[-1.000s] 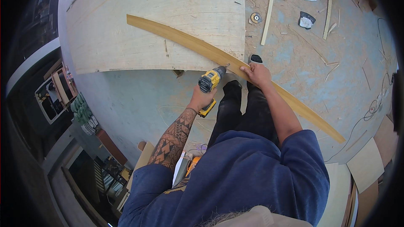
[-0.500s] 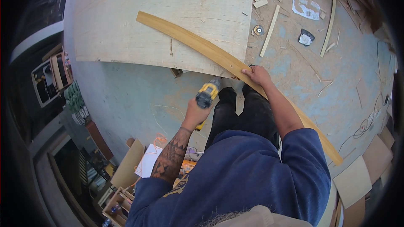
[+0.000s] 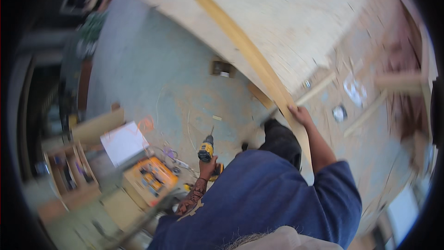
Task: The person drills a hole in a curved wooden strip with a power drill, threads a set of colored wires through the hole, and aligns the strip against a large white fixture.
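Note:
My left hand (image 3: 206, 167) is wrapped round the grip of a yellow and black cordless drill (image 3: 206, 148). A long thin bit points away from me over the floor. On the other side, my right hand (image 3: 301, 115) grips the edge of a long wooden board (image 3: 249, 48). That board slants across the corner of a large pale plywood sheet (image 3: 286, 18), its far end up and to the left. Its near end passes down beside my leg, partly behind my forearm. Motion blurs parts of the picture.
At the lower left are an orange tool case (image 3: 159, 176), a white sheet (image 3: 124, 143) and a wooden tray (image 3: 69, 171) with tools. A small dark box (image 3: 222, 68) sits by the plywood's edge. Wood strips and scraps (image 3: 319, 88) litter the floor to the right.
My view and body have turned left, bringing the tool case into sight. The drill has moved down, away from the plywood. My right hand still holds the board, which now lies more steeply in view.

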